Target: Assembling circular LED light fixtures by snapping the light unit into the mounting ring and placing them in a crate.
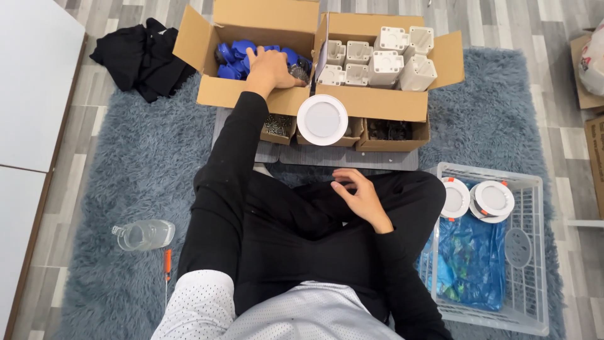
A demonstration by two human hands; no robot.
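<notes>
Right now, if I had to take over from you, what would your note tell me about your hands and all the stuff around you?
Left hand: reaching into the left cardboard box, resting on the blue parts; I cannot tell whether its grip has closed on one.
Right hand: empty, resting on the lap.
White plastic housings fill the right cardboard box.
One round white light lies on the small trays in front of the boxes.
Done: two round lights sit in the white basket on the right.
Left: many blue parts and housings in the boxes.
</notes>
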